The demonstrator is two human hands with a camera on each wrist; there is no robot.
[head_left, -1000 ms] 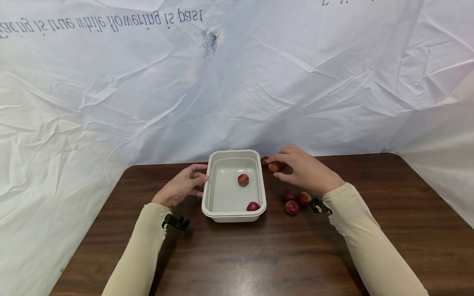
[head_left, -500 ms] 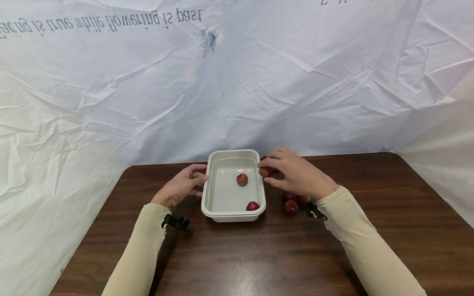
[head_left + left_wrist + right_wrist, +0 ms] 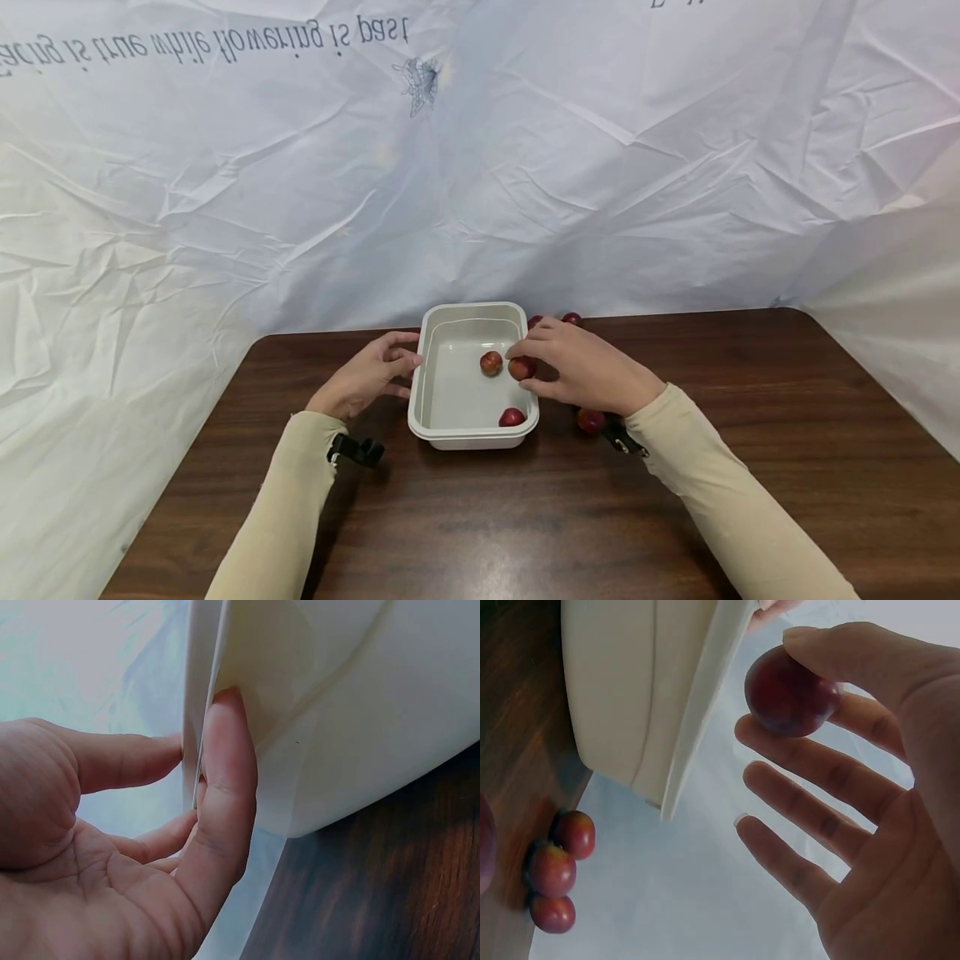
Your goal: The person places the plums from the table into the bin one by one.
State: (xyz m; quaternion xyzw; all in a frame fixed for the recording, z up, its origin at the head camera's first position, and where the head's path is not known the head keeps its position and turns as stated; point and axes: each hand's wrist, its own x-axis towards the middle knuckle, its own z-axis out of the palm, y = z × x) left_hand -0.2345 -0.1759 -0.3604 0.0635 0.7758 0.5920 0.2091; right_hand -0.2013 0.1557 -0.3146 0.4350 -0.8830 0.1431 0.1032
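A pale rectangular plastic tub (image 3: 472,434) stands on the table with two red plums inside, one plum (image 3: 491,363) near its middle and another plum (image 3: 512,417) in the front right corner. My left hand (image 3: 367,375) pinches the tub's left rim; in the left wrist view the thumb (image 3: 135,761) lies on one side of the rim and a finger (image 3: 229,772) on the other. Over the right side of the tub, my right hand (image 3: 588,362) holds a plum (image 3: 521,368) between thumb and fingers. The right wrist view shows that plum (image 3: 791,691) beyond the rim.
Behind the right hand, a plum (image 3: 534,322) and another plum (image 3: 572,319) lie at the table's back edge. A further plum (image 3: 591,420) shows below the right wrist, which hides others. A white cloth (image 3: 480,167) hangs behind the brown table (image 3: 480,533).
My right hand has carried the plum leftward from the table beside the tub to over its right side. The left hand and the tub have stayed in place.
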